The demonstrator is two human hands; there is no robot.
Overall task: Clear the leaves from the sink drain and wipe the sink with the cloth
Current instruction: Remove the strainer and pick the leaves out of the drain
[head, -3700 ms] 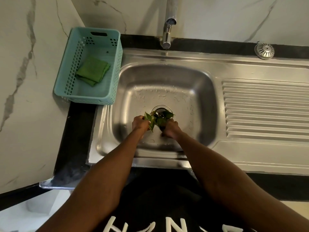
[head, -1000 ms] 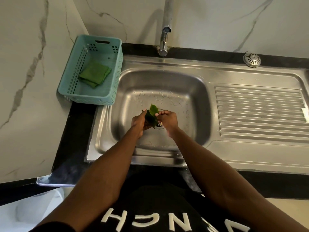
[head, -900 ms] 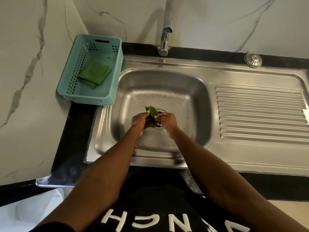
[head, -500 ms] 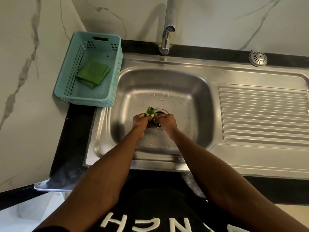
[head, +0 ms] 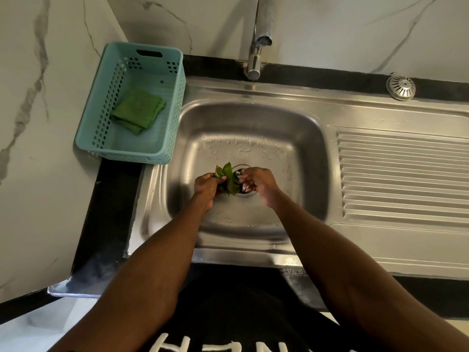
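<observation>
Head camera, looking down: two bare forearms reach from the bottom of the frame into the basin of a stainless-steel sink (head: 256, 118), meeting over the drain (head: 245, 194). The left hand (head: 206, 185) is curled, its fingers clamped around a bunch of green leaves (head: 228, 177) whose tips stick up just left of the drain opening. The right hand (head: 258, 182) sits directly opposite, knuckles up, its fingers (head: 245, 174) bent and drawn together at the right edge of the bunch; whether they actually pinch a leaf or only touch it cannot be told. The leaves are held just above the drain, between the two hands. Water droplets bead on the basin floor behind the hands.

A folded green cloth (head: 138, 110) lies inside a teal plastic basket (head: 175, 118) that stands on the black counter (head: 109, 212) just left of the sink, against a marble-patterned wall. A chrome faucet (head: 260, 39) rises behind the basin, its spout over the rear rim. A round metal strainer (head: 401, 87) rests on the counter's back edge, well apart, beyond the ribbed drainboard (head: 403, 176).
</observation>
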